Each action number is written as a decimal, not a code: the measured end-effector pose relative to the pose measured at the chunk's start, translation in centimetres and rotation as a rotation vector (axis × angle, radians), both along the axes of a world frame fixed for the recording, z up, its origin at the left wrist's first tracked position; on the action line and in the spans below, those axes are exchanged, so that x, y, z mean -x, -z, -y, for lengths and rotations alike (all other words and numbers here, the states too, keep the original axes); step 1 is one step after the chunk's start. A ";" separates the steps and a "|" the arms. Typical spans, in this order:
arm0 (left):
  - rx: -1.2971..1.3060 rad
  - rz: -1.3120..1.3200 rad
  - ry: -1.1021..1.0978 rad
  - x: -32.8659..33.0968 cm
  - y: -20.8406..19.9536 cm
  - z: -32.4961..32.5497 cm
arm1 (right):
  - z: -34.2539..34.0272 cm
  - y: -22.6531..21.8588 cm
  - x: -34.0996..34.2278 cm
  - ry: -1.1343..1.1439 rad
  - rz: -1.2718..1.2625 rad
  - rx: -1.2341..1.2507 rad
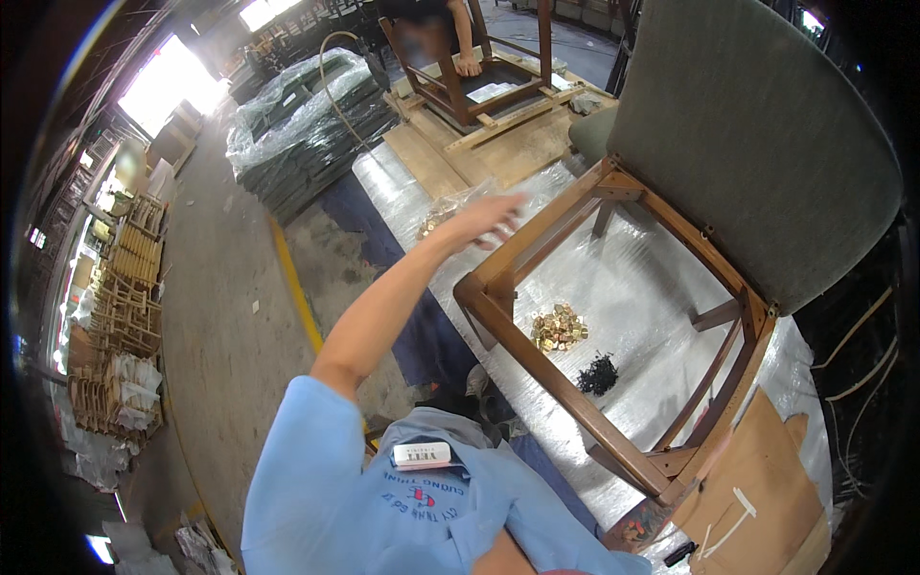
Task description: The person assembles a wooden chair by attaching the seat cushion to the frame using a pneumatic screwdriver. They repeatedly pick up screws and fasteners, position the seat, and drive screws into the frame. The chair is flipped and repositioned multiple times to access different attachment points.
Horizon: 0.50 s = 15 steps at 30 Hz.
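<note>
A brown wooden chair frame (pixel 546 369) with a grey upholstered back (pixel 757 144) lies on the table, its seat opening facing up. My left hand (pixel 484 222) is stretched out above the table beside the frame's far left corner, somewhat blurred, fingers apart, nothing visible in it. At the frame's near right corner, my tattooed right forearm (pixel 637 527) comes in; its hand is mostly hidden, so its grip cannot be made out. Seen through the seat opening, a pile of brass-coloured metal pieces (pixel 560 328) lies beside a heap of small black screws (pixel 598 375).
Brown cardboard (pixel 767 479) and a small black object (pixel 680 554) lie at the near right. Beyond, another person's hand (pixel 468 65) touches a second chair frame (pixel 450 91) on wooden boards. Plastic-wrapped stacks (pixel 302 125) stand on the floor at left.
</note>
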State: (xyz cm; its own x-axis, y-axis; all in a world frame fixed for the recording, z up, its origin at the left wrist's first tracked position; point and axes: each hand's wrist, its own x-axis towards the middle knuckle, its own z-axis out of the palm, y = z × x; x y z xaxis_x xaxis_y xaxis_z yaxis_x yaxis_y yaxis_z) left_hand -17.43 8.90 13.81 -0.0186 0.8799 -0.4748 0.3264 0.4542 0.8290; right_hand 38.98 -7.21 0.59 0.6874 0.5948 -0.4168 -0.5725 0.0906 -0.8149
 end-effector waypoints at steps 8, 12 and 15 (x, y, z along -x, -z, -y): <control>-0.197 0.285 0.355 -9.0 4.6 -8.3 | -5.9 -12.0 2.5 -0.591 0.368 0.064; -0.061 0.469 0.245 -1.0 0.8 -3.2 | -3.5 -14.9 9.3 -0.672 0.492 0.016; -0.141 0.543 0.170 5.6 -1.8 0.1 | -1.5 -18.0 14.1 -0.676 0.581 -0.013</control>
State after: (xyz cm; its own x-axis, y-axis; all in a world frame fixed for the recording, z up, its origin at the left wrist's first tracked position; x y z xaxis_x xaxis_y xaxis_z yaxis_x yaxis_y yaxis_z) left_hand -23.05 8.82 15.61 0.3418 0.9044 -0.2553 -0.1028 0.3060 0.9465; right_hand 24.87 -5.76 18.61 0.2889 0.9519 -0.1020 -0.0033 -0.1056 -0.9944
